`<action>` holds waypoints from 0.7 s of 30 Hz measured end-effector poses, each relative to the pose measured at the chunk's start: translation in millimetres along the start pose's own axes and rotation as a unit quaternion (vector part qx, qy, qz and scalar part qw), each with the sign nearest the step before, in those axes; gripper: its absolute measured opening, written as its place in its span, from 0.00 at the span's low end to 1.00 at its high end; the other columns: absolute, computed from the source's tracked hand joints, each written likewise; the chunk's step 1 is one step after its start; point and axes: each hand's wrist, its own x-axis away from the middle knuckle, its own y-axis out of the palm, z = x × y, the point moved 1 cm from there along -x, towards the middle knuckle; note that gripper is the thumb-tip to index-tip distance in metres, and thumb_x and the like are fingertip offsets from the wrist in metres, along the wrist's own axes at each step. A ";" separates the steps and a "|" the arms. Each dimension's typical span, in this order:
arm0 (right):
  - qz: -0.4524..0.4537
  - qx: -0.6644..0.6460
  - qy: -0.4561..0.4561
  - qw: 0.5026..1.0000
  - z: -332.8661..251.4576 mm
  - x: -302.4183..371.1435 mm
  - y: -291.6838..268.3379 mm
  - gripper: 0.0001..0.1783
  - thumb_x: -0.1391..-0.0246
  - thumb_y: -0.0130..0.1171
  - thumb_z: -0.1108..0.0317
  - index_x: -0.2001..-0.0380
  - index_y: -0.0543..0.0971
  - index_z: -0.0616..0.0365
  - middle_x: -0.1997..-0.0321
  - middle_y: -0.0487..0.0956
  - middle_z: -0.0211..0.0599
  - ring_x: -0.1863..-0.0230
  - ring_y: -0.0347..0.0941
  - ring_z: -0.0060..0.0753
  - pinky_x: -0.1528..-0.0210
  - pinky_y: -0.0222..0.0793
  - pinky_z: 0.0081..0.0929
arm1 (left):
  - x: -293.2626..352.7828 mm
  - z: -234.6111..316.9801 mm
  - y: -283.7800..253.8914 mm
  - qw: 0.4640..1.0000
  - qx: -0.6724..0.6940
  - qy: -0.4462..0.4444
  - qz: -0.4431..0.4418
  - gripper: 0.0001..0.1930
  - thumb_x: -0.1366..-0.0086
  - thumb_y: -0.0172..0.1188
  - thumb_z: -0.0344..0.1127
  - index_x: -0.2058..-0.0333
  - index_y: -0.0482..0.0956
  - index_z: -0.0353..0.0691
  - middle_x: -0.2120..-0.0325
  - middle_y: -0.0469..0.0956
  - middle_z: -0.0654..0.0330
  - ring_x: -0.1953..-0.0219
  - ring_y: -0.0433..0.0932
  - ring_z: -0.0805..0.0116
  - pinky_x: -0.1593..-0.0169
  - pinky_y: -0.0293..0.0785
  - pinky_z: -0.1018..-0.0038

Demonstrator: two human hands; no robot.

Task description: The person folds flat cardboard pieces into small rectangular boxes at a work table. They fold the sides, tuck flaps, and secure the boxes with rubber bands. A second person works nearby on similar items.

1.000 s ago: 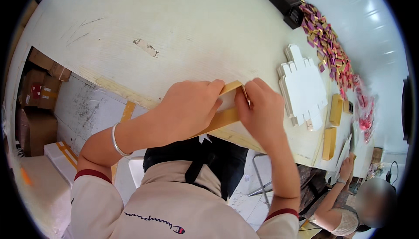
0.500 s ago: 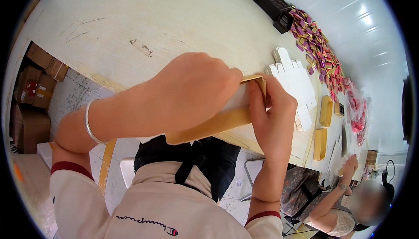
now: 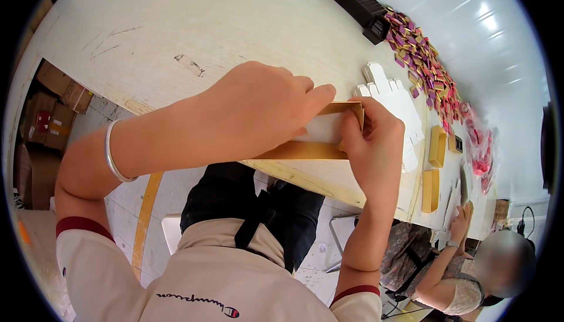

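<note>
Between my hands is a long gold cardboard box (image 3: 314, 150) with a white inside, its open side facing up, held just over the table's near edge. My left hand (image 3: 258, 107) lies across its left part, fingers bent over the far wall and thumb inside; the palm hides that end. With my right hand (image 3: 376, 127) I pinch the right-end corner, thumb inside and fingers around the outside. Just beyond my right hand lies a stack of flat white die-cut card blanks (image 3: 395, 101).
On the pale table (image 3: 176, 22), a long black stack of plastic trays (image 3: 352, 4) lies at the far right beside a heap of small purple and gold pieces (image 3: 423, 57). Two gold boxes (image 3: 430, 191) stand to the right. A co-worker (image 3: 440, 275) works there. Brown cartons (image 3: 53, 110) fill the left shelf.
The gold box has risen a little and its near wall lies more level. My left hand has shifted slightly, its fingers less tightly curled. The co-worker's hands have moved.
</note>
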 end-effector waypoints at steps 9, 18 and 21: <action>-0.047 -0.139 0.095 0.985 7.4 -5.7 -4.7 0.10 0.52 0.49 0.76 0.68 0.75 0.72 0.84 0.71 0.34 0.84 0.60 0.20 0.80 0.59 0.22 | 1.1 -3.6 15.0 0.955 -0.242 0.147 0.091 0.26 0.51 0.57 0.27 0.49 0.72 0.33 0.82 0.62 0.67 0.83 0.64 0.78 0.84 0.61 0.83; -0.086 -0.114 0.084 0.986 23.8 -5.4 -5.7 0.12 0.52 0.52 0.74 0.65 0.75 0.71 0.83 0.69 0.32 0.80 0.60 0.19 0.76 0.59 0.21 | -7.7 -9.9 23.0 0.922 -0.319 0.197 0.094 0.26 0.50 0.55 0.27 0.48 0.71 0.33 0.82 0.62 0.67 0.85 0.61 0.80 0.85 0.57 0.85; -0.099 -0.119 0.093 0.984 24.1 -6.4 -6.0 0.11 0.52 0.53 0.74 0.65 0.75 0.71 0.82 0.69 0.33 0.79 0.60 0.20 0.75 0.59 0.21 | -9.2 -12.2 22.5 0.922 -0.318 0.203 0.084 0.26 0.50 0.55 0.27 0.48 0.70 0.34 0.81 0.62 0.67 0.85 0.61 0.80 0.85 0.57 0.85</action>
